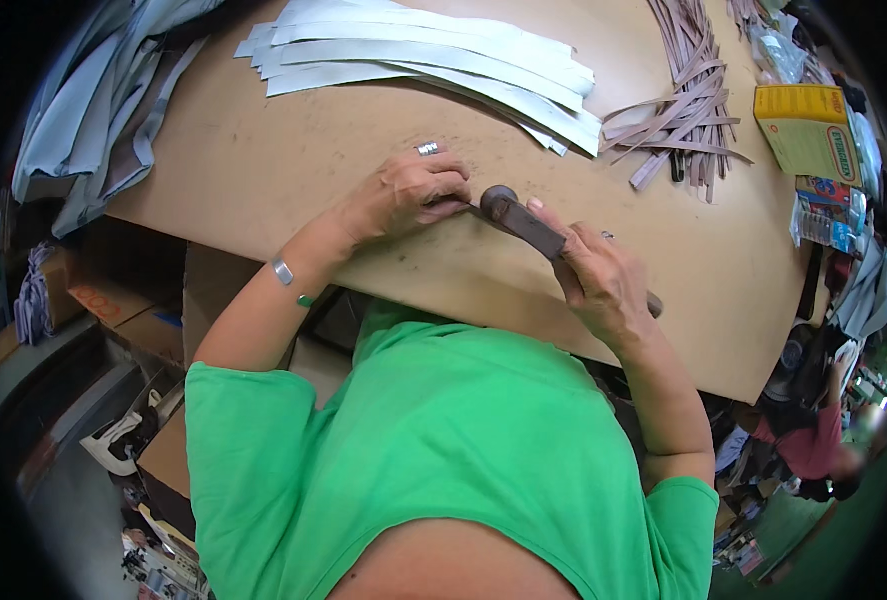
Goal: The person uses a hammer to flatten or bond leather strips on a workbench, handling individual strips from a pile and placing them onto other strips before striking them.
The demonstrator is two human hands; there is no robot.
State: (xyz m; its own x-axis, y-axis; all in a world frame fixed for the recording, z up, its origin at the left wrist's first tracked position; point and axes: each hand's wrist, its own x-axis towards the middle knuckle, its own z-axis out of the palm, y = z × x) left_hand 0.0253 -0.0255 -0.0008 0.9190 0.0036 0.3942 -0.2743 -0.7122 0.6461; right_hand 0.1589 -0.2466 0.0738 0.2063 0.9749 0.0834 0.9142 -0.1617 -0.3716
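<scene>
A hammer (533,228) with a dark, worn metal head and a rounded face is gripped in my right hand (603,275). Its handle end shows past the palm, and the head lies low over the brown tabletop. Just left of the hammer's round face, my left hand (413,195) has its fingers closed in a pinch near the table surface. A thin dark sliver shows between those fingertips and the hammer head; what it is I cannot make out.
Pale flat strips (423,55) lie stacked across the far side of the table (293,150). Narrow brownish strips (698,95) are piled at the far right, near a yellow box (803,130). Grey material (103,110) drapes over the left edge. Another person (813,435) is at lower right.
</scene>
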